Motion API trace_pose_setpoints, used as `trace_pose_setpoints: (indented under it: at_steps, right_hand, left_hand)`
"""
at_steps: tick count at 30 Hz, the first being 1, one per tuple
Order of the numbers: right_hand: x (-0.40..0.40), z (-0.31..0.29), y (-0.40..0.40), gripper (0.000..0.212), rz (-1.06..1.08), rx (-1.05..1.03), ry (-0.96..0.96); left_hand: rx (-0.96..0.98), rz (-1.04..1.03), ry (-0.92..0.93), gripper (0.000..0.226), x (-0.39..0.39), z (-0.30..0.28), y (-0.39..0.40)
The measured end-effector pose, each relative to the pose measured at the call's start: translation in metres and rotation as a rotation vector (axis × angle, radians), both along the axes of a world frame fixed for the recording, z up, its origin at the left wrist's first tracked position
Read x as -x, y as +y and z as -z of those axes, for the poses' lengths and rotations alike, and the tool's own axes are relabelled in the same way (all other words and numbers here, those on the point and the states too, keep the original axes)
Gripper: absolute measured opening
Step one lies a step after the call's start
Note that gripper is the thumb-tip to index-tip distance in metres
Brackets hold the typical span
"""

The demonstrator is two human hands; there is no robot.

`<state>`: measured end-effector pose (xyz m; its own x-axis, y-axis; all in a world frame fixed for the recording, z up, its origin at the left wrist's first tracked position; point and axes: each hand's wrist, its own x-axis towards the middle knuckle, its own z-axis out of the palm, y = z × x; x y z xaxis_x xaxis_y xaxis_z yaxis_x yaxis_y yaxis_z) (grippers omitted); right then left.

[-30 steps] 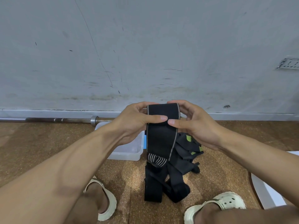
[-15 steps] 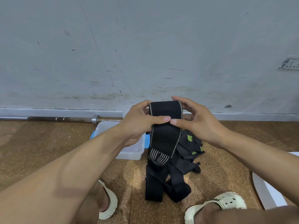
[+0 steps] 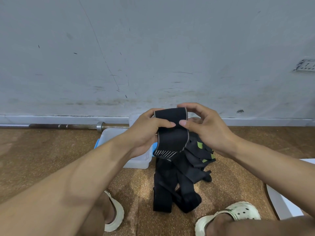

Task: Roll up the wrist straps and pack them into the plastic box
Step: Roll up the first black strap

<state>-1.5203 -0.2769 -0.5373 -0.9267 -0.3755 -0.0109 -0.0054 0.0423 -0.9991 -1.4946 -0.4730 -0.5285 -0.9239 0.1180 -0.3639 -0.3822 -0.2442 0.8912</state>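
I hold a black wrist strap [image 3: 172,133] with grey edging up in front of me. My left hand [image 3: 146,132] grips its left side and my right hand [image 3: 204,126] its right side, thumbs meeting on the front. The top end is folded over into the start of a roll; a striped end hangs at the bottom. Below lies a pile of black straps [image 3: 172,188], some with green marks, on the floor. The clear plastic box [image 3: 136,163] with a blue lid under it sits on the floor, partly hidden behind my left hand.
A steel barbell [image 3: 64,126] lies along the grey wall's base. My feet in white clogs [image 3: 238,213] flank the pile. A white board [image 3: 286,205] lies at the right edge. Brown cork-like floor surrounds everything.
The strap has been drawn up slightly and its hanging length has shortened. My right-hand fingers have curled further over the top end.
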Motion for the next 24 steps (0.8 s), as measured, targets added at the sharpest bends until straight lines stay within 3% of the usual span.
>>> trace_pose_setpoints:
  at_steps: [5,8,11,15,24]
  right_hand:
    - [-0.002,-0.003,0.002,0.044,-0.022,-0.014,0.012]
    - [-0.001,-0.004,-0.001,0.056,0.008,0.0,-0.084]
    - [-0.001,-0.006,-0.004,0.051,0.008,0.118,-0.256]
    - [-0.003,-0.007,-0.007,0.032,-0.038,0.13,-0.268]
    - [-0.006,-0.007,-0.009,0.047,0.058,0.088,-0.207]
  left_hand:
    - [-0.001,-0.018,0.005,0.037,0.001,-0.002,-0.002]
    - [0.039,-0.079,0.036,0.02,0.003,-0.002,-0.002]
    - [0.04,-0.111,0.055,0.028,0.003,-0.003,-0.002]
    - [0.038,-0.118,0.059,0.04,0.001,-0.004,-0.002]
    - [0.035,-0.098,0.018,0.048,0.001,-0.001,-0.001]
